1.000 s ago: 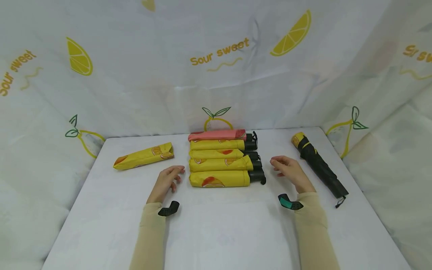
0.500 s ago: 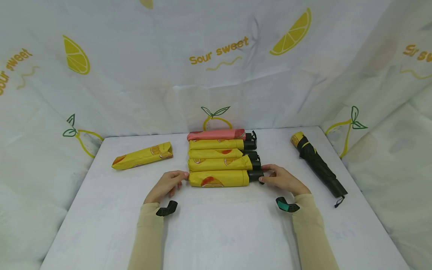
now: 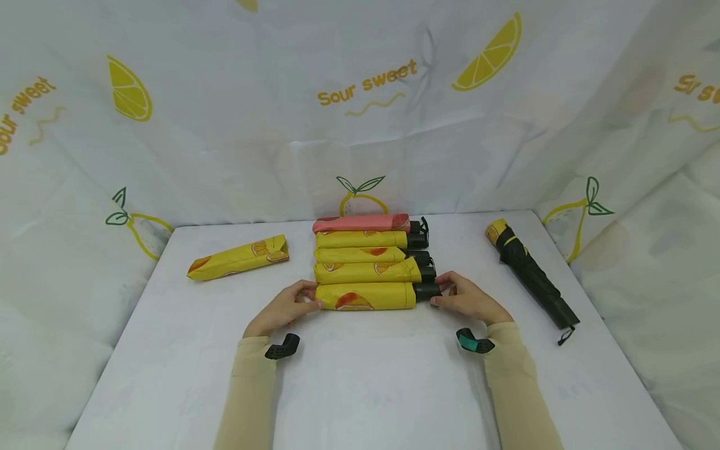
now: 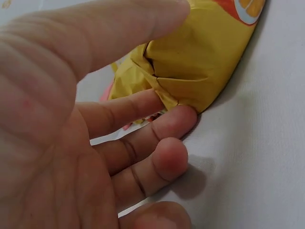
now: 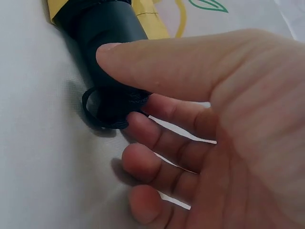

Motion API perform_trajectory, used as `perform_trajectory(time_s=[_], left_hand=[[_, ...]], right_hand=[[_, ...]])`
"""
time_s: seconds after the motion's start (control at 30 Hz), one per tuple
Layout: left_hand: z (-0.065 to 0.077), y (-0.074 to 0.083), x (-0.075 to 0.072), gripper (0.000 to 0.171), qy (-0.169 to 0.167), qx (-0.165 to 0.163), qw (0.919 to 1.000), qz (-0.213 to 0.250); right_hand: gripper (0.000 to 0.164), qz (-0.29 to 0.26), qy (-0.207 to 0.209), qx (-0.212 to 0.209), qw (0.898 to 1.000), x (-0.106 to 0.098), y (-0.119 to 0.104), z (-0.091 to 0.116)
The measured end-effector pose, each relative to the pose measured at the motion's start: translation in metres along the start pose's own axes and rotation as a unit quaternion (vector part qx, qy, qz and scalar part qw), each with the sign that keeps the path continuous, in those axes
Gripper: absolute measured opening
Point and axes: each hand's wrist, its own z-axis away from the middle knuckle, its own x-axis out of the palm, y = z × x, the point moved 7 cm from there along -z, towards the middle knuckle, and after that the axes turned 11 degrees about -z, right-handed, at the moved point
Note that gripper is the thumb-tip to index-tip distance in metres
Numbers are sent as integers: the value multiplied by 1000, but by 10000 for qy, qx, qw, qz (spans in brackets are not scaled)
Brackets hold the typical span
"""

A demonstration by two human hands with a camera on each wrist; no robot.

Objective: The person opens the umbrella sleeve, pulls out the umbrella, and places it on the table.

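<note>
Front yellow umbrella (image 3: 371, 296) lies between left fingers (image 4: 176, 120) and right fingers (image 5: 147, 131), touching both.

Yellow citrus-print folding umbrella (image 3: 365, 297) lay crosswise, sleeved, black handle (image 3: 425, 292) rightward, frontmost of five side by side.

High up and well back, the head view faced forward and down, sweeping the white table (image 3: 371, 375) to the printed cloth (image 3: 253, 119) behind! Right in close, the left wrist view looked past the left hand (image 3: 284, 309) at the front yellow umbrella (image 3: 368, 297); just as near, the right wrist view peered past the right hand (image 3: 471, 302) at its black handle (image 5: 112, 31). The head view shared both ends.
</note>
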Motion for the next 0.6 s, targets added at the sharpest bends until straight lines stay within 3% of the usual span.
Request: perform_trajectory(time_s=[0.27,0.43,0.6], left_hand=[[-1,3,3,55,2,57,9997,-245],[-3,9,4,45,183,326,9972,-645],[-4,7,2,37,189,345,9965,-736]], right_hand=[[51,81,-84,-283,9995,3,-6,2],[46,189,-73,-476,9987,2,-9,2],[45,305,-221,-607,9974,1,-6,2]])
